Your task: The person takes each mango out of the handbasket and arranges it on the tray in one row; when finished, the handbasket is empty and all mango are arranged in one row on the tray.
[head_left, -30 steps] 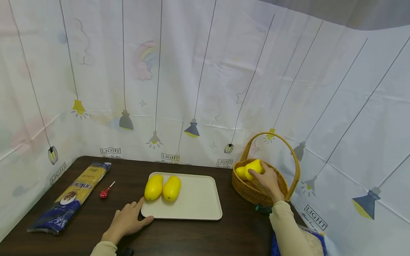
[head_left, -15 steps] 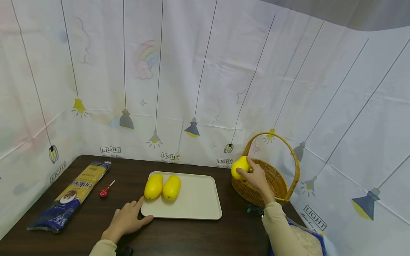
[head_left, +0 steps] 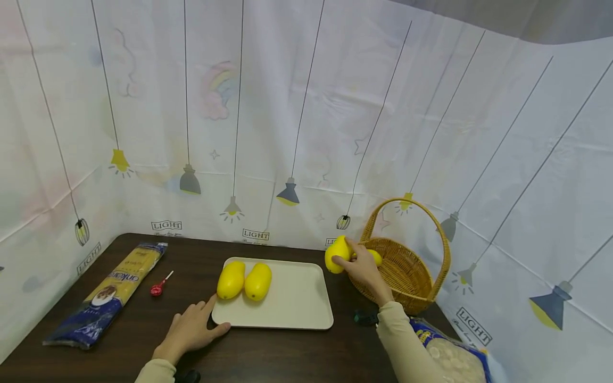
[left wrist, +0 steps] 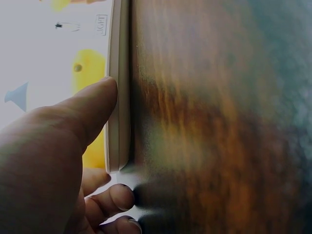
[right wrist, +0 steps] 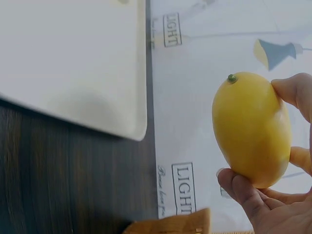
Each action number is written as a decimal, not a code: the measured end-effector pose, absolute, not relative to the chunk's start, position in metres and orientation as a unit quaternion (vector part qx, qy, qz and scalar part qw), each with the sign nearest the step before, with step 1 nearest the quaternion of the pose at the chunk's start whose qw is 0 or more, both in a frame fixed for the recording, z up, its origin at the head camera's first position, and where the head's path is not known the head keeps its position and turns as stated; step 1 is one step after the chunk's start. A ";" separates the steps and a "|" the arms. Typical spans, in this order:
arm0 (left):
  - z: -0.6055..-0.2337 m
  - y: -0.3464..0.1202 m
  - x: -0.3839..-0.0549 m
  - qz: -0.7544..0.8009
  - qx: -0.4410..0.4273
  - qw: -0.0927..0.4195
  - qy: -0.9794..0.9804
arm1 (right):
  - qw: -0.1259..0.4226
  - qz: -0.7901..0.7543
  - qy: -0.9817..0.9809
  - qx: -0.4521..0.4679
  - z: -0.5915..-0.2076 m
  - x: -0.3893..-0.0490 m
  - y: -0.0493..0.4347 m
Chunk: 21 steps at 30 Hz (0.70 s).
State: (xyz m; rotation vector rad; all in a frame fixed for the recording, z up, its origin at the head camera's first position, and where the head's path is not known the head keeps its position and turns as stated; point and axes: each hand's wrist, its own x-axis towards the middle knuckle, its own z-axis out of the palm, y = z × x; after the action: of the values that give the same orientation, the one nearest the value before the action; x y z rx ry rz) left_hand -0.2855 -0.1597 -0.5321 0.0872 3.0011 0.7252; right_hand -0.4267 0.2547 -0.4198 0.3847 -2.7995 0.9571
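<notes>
My right hand grips a yellow mango between thumb and fingers, raised just left of the wicker basket. In the right wrist view, this mango shows its green stem end. Another yellow mango is in the basket, partly hidden by the hand. Two more yellow mangoes, a left one and a right one, lie side by side on the cream tray. At the tray's near left corner rests my left hand, its thumb touching the near rim, its fingers by the left side.
A pasta packet and a red lollipop lie left of the tray. To the right, a blue-edged bag sits near the right forearm. The basket's tall handle arches up. A printed curtain hangs behind the dark table.
My right hand has lifted the mango out of the basket and moved left past its rim. A mango left in the basket now shows behind the hand. The left hand stays at the tray.
</notes>
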 end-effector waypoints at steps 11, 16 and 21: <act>-0.530 -0.160 -0.284 0.240 0.033 0.016 0.970 | 0.062 0.328 -0.932 0.142 -0.436 -0.424 0.224; -0.529 -0.160 -0.283 0.238 0.035 0.015 0.971 | 0.042 0.327 -0.932 0.147 -0.447 -0.423 0.209; -0.529 -0.159 -0.283 0.237 0.034 0.018 0.971 | 0.020 0.333 -0.931 0.150 -0.456 -0.422 0.196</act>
State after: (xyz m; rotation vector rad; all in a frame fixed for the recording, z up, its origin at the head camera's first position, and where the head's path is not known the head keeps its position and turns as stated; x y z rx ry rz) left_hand -0.2835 -0.1594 -0.5288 0.1043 3.0152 0.7356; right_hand -0.4221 0.1956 -0.4565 0.4644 -2.8868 1.0328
